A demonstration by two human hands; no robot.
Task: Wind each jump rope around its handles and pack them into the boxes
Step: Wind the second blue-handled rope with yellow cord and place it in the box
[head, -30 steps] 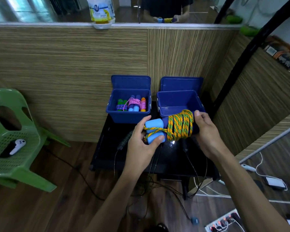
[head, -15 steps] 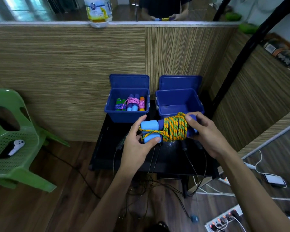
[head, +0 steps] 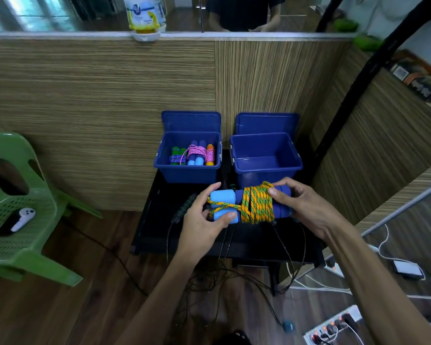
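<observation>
Wound jump rope held over the black table

Left hand (head: 204, 220) pinches the light-blue handle ends and right hand (head: 306, 207) grips the other end of the yellow-green jump rope (head: 255, 205), just before the near rim of the right box (head: 265, 168); the left box (head: 188, 170), beside it at the table's (head: 159, 220) far edge, holds wound ropes.

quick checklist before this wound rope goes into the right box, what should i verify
1. Left hand grips the light blue handle ends: ok.
2. Right hand holds the other end of the bundle: ok.
3. Orange-green rope wound tight, no loop hanging: ok; tail tucked: cannot tell.
4. Right box open, lid up, nothing seen inside: ok.
5. Left box already holds wound ropes: ok.
6. Black rope on the table lies clear of the path: cannot tell.
</observation>
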